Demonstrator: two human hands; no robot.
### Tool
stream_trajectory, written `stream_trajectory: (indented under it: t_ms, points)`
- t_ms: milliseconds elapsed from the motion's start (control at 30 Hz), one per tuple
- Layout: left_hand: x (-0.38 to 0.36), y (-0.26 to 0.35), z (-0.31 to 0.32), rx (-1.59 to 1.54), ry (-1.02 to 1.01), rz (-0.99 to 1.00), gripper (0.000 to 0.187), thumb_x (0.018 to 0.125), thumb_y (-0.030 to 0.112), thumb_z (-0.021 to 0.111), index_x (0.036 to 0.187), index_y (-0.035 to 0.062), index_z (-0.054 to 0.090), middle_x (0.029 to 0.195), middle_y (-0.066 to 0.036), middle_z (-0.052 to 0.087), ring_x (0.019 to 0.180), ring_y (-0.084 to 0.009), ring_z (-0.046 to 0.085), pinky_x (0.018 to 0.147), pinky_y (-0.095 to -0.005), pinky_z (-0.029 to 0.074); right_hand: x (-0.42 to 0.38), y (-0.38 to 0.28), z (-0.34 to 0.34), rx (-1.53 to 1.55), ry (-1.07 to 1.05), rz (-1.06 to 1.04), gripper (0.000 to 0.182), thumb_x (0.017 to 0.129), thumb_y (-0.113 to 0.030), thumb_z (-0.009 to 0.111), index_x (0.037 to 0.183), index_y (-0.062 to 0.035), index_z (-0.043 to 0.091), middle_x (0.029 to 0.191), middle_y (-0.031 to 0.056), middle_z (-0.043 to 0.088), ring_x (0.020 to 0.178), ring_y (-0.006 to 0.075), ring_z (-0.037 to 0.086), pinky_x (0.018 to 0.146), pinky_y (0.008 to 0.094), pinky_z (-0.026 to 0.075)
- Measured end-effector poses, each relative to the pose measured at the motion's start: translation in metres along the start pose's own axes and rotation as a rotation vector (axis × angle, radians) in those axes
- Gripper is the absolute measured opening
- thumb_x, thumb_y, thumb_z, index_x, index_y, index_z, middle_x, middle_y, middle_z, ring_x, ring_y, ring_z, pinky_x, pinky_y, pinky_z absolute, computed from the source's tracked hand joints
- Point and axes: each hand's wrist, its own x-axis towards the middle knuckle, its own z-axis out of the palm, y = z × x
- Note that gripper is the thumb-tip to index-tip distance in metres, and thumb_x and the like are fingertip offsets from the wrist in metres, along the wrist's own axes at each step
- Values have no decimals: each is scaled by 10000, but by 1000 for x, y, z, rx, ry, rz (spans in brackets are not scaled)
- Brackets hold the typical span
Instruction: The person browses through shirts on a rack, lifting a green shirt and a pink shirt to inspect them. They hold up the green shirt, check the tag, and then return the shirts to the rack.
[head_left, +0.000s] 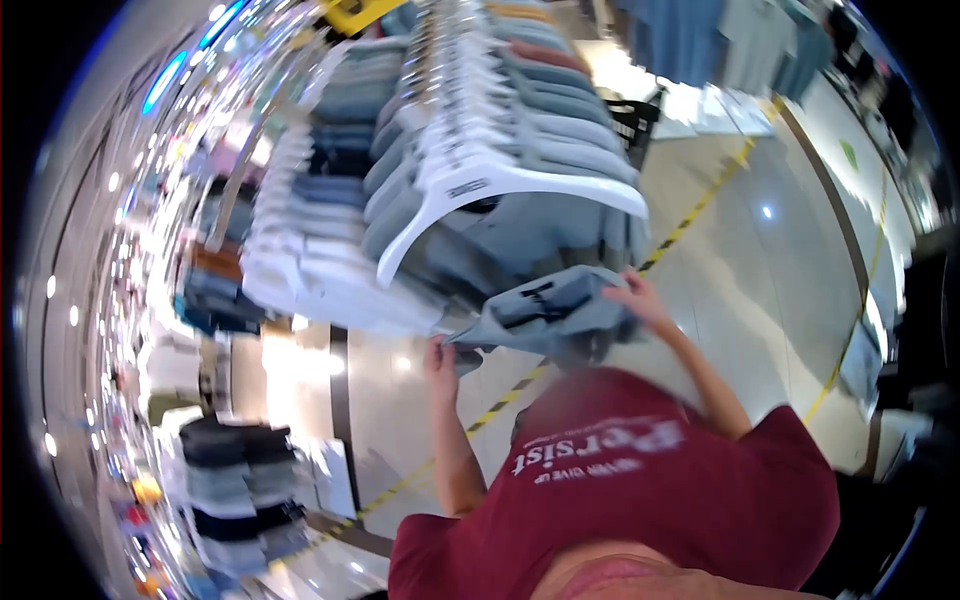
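Observation:
A grey-blue shirt (560, 305) is stretched between my two hands, its dark neck opening facing up. My left hand (440, 362) pinches one end of it, where the cloth pulls into a narrow point. At the other end my right hand (635, 298) grips the cloth near the shoulder, fingers closed over the edge. Just beyond the shirt, a white hanger (540, 181) faces me at the front of a rack, with a grey garment (545, 235) on it. The lower part of the held shirt hangs blurred in front of my body.
Behind the front hanger runs a long row of shirts (570, 125) on white hangers. A second row (335, 190) hangs to its left. Folded clothes (235, 480) are stacked at lower left. Yellow-black tape (700, 200) crosses the tiled floor (745, 290). A black basket (632, 122) stands beyond the rack.

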Motion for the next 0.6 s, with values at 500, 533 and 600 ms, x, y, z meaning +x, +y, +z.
stream_trajectory:
  t_ms: [500, 533, 600]
  points:
    - [-49, 56, 58, 86, -398, -99, 263, 922, 183, 774, 1120, 32, 690, 964, -54, 708, 841, -101, 618, 747, -269, 501, -48, -80, 23, -27, -130, -311, 409, 900, -14, 725, 1287, -34, 593, 1153, 54, 676, 1050, 125, 625, 930, 281, 488]
    - [-48, 56, 62, 110, -347, -110, 198, 939, 154, 763, 1078, 27, 701, 888, 8, 683, 798, -46, 580, 711, -226, 477, -46, -79, 29, -13, -75, -341, 457, 898, -5, 730, 1326, -34, 573, 1177, 68, 682, 1057, 132, 633, 936, 287, 493]
    - [-49, 57, 60, -99, -317, -260, 178, 964, 167, 745, 1068, 28, 704, 871, 24, 671, 765, -38, 565, 677, -218, 452, -50, -79, 29, -6, -47, -298, 517, 895, -1, 742, 1370, -32, 541, 1199, 83, 681, 1069, 141, 641, 944, 291, 499]
